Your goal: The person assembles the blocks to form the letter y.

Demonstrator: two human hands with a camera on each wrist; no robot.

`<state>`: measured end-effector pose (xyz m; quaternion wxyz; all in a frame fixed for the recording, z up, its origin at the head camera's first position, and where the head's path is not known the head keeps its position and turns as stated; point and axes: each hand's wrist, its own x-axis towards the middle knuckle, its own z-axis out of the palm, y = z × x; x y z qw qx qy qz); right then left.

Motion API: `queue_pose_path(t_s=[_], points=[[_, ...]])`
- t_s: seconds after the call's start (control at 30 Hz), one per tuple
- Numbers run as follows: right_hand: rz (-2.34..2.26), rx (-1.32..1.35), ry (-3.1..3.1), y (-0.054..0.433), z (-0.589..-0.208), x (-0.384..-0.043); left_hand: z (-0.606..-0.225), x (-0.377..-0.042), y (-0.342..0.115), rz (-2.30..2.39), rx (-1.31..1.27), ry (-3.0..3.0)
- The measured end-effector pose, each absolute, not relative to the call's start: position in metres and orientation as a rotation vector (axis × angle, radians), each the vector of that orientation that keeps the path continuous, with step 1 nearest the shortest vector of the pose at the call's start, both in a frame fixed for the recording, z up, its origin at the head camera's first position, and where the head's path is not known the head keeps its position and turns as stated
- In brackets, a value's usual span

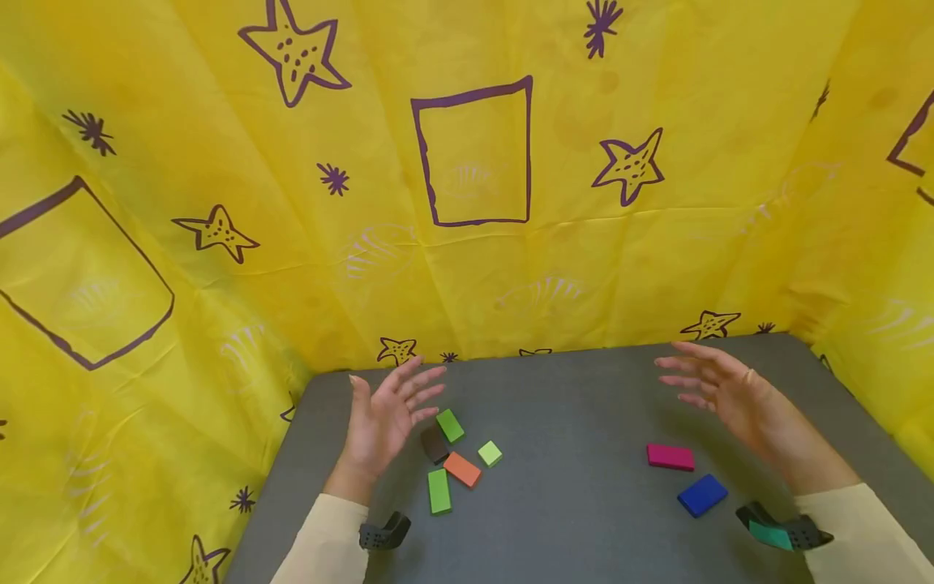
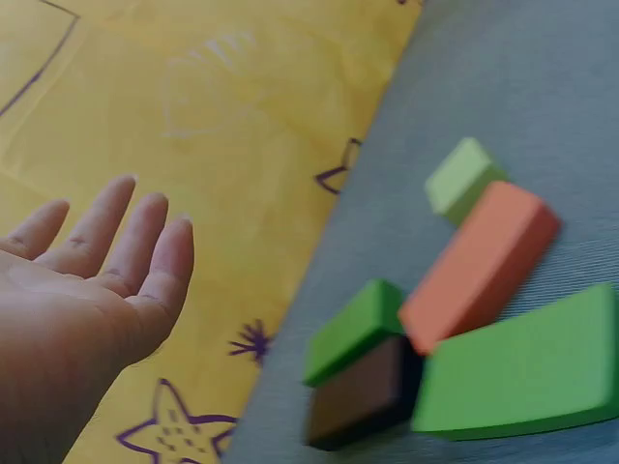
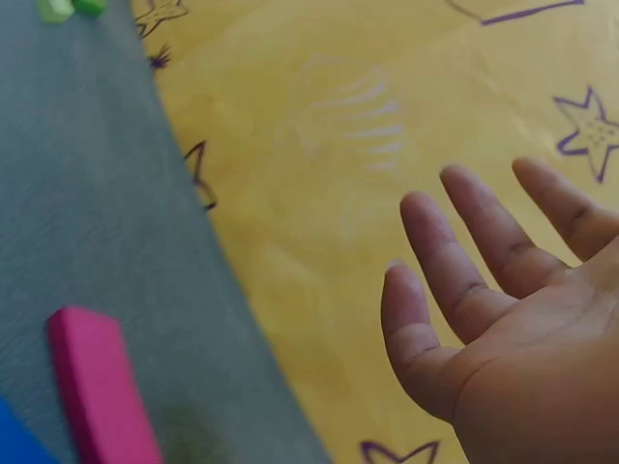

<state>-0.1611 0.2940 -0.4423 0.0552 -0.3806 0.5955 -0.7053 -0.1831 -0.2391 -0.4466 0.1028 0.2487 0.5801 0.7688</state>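
Observation:
My left hand [image 1: 385, 423] is raised over the left of the grey table, palm turned inward, fingers spread and holding nothing. Beside it lie an orange block [image 1: 463, 470], a dark brown block [image 1: 434, 444], a small light green block [image 1: 490, 453] and two green blocks, one nearer me [image 1: 439, 491] and one farther back [image 1: 450, 426]. On the right, my right hand [image 1: 737, 397] hovers with its fingers extended and nothing in it. A magenta block [image 1: 670, 457] and a blue block [image 1: 703, 495] lie below and to the left of that hand.
A yellow cloth [image 1: 474, 284] printed with purple starfish and squares hangs behind and at both sides of the grey table [image 1: 562, 462]. Dark bands, left [image 1: 384, 533] and right [image 1: 782, 529], sit around the wrists over cream sleeves.

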Motion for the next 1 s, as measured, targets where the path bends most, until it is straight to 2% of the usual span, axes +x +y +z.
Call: queue_pose_path(t_s=[0.33,0.6,1.0], points=[[-2.117,-0.995,1.952,0.296,-0.476,-0.146,-0.485,-0.171,-0.217,2.264,0.566,1.780],[-2.130,-0.819,2.027,0.298,-0.500,-0.142,-0.510,-0.164,-0.194,2.258,0.543,1.899],[-1.971,-0.330,2.451,0.298,-0.533,-0.131,-0.541,-0.157,-0.164,2.189,0.441,2.255]])
